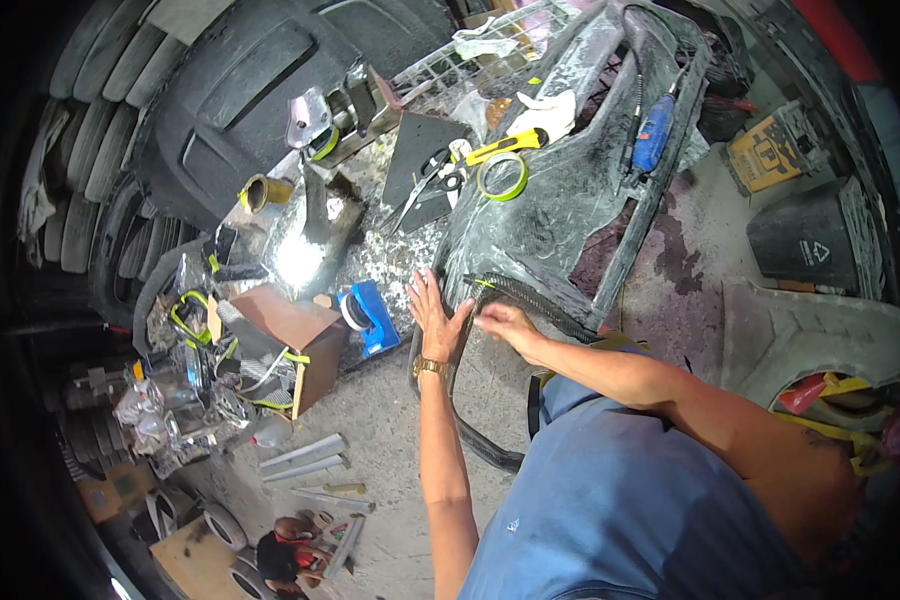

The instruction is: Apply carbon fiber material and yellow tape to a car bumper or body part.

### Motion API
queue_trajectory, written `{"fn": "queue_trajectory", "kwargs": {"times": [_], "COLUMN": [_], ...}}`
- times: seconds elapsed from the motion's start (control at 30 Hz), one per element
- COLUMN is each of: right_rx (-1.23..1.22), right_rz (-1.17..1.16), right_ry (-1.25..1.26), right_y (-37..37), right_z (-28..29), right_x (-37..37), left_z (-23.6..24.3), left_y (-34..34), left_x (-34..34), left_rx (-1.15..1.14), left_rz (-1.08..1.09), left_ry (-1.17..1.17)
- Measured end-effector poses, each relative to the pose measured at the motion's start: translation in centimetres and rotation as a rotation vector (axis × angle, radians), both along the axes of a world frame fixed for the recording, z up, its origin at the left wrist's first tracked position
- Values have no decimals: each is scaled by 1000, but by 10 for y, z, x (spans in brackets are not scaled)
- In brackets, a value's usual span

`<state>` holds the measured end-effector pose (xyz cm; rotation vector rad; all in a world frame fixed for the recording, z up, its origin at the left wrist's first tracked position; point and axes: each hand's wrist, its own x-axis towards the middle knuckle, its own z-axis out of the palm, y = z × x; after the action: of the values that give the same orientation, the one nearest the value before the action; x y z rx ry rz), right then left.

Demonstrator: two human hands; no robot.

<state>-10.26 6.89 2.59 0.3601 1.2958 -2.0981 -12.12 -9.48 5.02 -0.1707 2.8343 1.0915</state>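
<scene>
My left hand (432,318), a gold-coloured watch on its wrist, lies with fingers spread on the dark edge of a large grey moulded panel (535,215). Just to its right is my right hand (505,327), its fingers curled and pinched together; whatever they hold is hidden. Beside both hands runs a black woven strip (535,298) with a bit of yellow-green tape at its end. Farther up the panel are a yellow-green tape roll (502,176), a yellow utility knife (507,147), a white glove (545,113) and a blue rotary tool (653,133).
Left of my left hand stands a blue tape dispenser (369,318) near a cardboard box (320,365). Scissors (425,185) lie on a dark sheet. A black bin (805,238) stands on the right. Metal strips (305,458) and a person (292,550) are low on the left.
</scene>
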Motion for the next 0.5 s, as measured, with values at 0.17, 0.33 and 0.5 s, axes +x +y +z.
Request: {"fn": "queue_trajectory", "kwargs": {"times": [0.17,0.33,0.5], "right_rx": [-31,244,287], "right_rz": [290,363,295], "right_ry": [321,308,244], "right_y": [-10,-10,-1], "right_z": [-33,-20,-8], "right_x": [15,0,-9], "left_z": [0,-11,-9], "left_y": [-1,-5,-3], "left_x": [-8,0,-2], "left_rx": [-42,-14,7], "left_rz": [-21,17,15], "left_ry": [-10,-4,-21]}}
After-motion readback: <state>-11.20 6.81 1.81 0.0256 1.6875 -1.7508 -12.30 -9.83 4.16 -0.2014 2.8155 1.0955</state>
